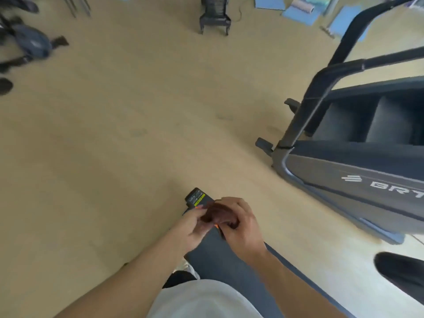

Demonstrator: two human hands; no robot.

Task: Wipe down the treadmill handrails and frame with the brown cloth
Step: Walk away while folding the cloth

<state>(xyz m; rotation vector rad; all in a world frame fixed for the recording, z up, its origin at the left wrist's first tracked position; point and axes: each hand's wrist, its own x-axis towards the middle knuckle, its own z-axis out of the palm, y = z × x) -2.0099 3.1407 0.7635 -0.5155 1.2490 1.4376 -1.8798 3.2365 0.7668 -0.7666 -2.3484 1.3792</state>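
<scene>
Both hands: closed together on one item – the crumpled brown cloth (216,215).
Cloth position: bunched between the two palms, held above a dark grey treadmill deck edge with a yellow-and-orange warning label (196,197).
Left hand (195,222): fingers curled onto the near side of the cloth.
Right hand (241,222): fingers folded over its top and far side; grip firm, no gap visible.
Nearby machine: grey stepped exercise unit with black tubular handrail (321,88) – well apart, to the right.
Step in hand: judged as gathering or folding the cloth; no wiping contact yet.
Next move: requires carrying the cloth to a rail and pressing it flat along the tube.
</scene>
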